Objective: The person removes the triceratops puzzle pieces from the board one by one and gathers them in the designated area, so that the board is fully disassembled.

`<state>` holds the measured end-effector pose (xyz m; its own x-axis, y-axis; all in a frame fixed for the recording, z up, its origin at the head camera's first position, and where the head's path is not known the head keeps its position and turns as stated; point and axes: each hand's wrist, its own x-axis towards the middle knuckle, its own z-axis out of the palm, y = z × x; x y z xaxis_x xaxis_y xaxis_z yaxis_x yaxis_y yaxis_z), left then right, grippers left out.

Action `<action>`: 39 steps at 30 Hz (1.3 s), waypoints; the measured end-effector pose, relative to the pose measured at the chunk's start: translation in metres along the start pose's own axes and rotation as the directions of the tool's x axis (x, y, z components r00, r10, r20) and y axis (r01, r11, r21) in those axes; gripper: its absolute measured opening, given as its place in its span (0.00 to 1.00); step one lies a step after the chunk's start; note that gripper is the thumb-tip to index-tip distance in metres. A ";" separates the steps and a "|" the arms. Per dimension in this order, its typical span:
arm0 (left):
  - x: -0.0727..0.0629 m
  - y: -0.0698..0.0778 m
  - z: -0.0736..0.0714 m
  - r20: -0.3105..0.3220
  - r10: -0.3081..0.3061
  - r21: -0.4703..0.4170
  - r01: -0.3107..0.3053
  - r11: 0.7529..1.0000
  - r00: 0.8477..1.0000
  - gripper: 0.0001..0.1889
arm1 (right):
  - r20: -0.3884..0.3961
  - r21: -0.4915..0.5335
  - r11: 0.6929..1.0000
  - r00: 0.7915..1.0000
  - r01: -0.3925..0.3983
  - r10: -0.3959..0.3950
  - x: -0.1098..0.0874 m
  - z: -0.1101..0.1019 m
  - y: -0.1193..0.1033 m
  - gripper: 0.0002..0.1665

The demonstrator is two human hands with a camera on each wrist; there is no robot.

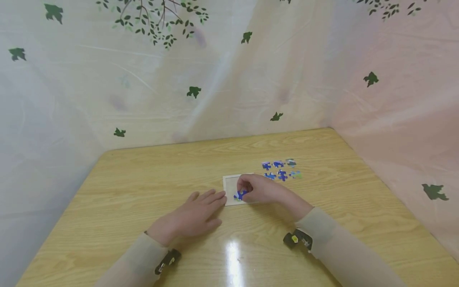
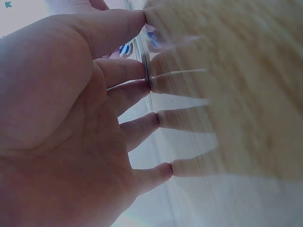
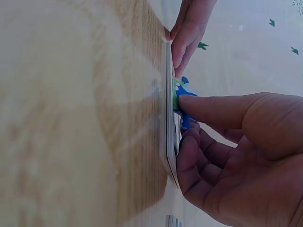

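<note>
My right hand (image 1: 259, 189) pinches a blue jigsaw puzzle piece (image 1: 240, 195) between thumb and fingers, over a small white puzzle frame (image 1: 229, 182). In the right wrist view the piece (image 3: 182, 90) stands tilted up from the frame (image 3: 166, 109), with some green and white on its face. My left hand (image 1: 191, 215) lies flat with fingers stretched, its fingertips at the frame's left edge. The left wrist view shows that hand (image 2: 71, 99) with its fingertips down on the shiny tabletop. My right hand hides the frame's right part.
Several loose puzzle pieces (image 1: 282, 174), mostly blue, lie in two rows to the right beyond the frame. All of it is on a wooden table (image 1: 161, 171). A pale curtain (image 1: 222, 71) with leaf prints hangs behind and on the right.
</note>
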<state>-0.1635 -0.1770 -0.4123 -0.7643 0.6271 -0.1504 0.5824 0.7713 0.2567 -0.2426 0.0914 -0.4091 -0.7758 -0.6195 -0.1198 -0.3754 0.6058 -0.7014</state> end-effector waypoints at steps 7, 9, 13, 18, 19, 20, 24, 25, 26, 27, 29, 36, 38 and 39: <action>0.000 -0.001 0.001 0.001 0.010 0.005 -0.010 1.000 1.000 0.36 | -0.002 0.062 0.998 1.000 -0.008 0.008 -0.001 -0.004 0.002 0.05; 0.001 -0.001 0.001 0.004 0.011 0.008 -0.011 1.000 1.000 0.36 | -0.011 0.079 0.997 1.000 -0.012 0.013 -0.002 -0.005 0.003 0.05; 0.001 -0.001 0.000 0.006 0.009 0.009 -0.009 1.000 1.000 0.36 | -0.051 0.127 0.992 0.999 -0.012 0.019 -0.006 -0.010 0.003 0.04; 0.001 0.000 -0.001 0.008 0.002 0.004 -0.002 1.000 1.000 0.36 | -0.112 0.154 0.988 0.994 0.003 0.014 -0.014 -0.020 0.003 0.04; 0.001 0.001 -0.001 0.008 0.001 0.004 -0.001 1.000 1.000 0.36 | -0.125 0.146 0.989 0.992 0.003 0.016 -0.016 -0.022 0.004 0.05; 0.001 0.001 -0.001 0.008 0.000 0.004 0.000 1.000 1.000 0.36 | -0.136 0.142 0.990 0.991 0.002 0.018 -0.018 -0.025 0.005 0.05; 0.001 0.000 -0.001 0.006 -0.007 0.008 0.007 1.000 1.000 0.36 | -0.175 0.115 0.993 0.985 0.018 0.002 -0.026 -0.036 0.013 0.05; 0.001 0.000 -0.001 0.007 -0.006 0.008 0.006 1.000 1.000 0.36 | -0.182 0.110 0.994 0.983 0.016 0.004 -0.028 -0.039 0.015 0.05; 0.000 0.000 -0.002 0.007 -0.005 0.007 0.005 1.000 1.000 0.36 | -0.188 0.103 0.995 0.982 0.012 0.008 -0.030 -0.043 0.017 0.05; 0.000 0.000 -0.002 0.007 -0.004 0.007 0.004 1.000 1.000 0.36 | -0.196 0.095 0.995 0.981 0.011 0.008 -0.032 -0.045 0.020 0.05; 0.000 -0.001 -0.003 0.009 -0.002 0.003 0.002 1.000 1.000 0.36 | -0.210 0.082 0.997 0.977 -0.011 0.028 -0.037 -0.051 0.024 0.06; 0.000 -0.002 -0.005 0.012 0.008 -0.006 -0.008 1.000 1.000 0.36 | -0.246 0.056 0.996 0.966 -0.072 0.084 -0.054 -0.067 0.040 0.07; 0.000 -0.002 -0.005 0.012 0.008 -0.004 -0.008 1.000 1.000 0.36 | -0.249 0.063 0.994 0.963 -0.092 0.105 -0.059 -0.071 0.045 0.08; 0.000 -0.003 -0.005 0.012 0.008 -0.003 -0.008 1.000 1.000 0.36 | -0.248 0.070 0.992 0.962 -0.104 0.118 -0.061 -0.072 0.047 0.08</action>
<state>-0.1664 -0.1795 -0.4082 -0.7559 0.6349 -0.1601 0.5879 0.7657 0.2607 -0.2498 0.1939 -0.3841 -0.9160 -0.4005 -0.0238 -0.2567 0.6306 -0.7325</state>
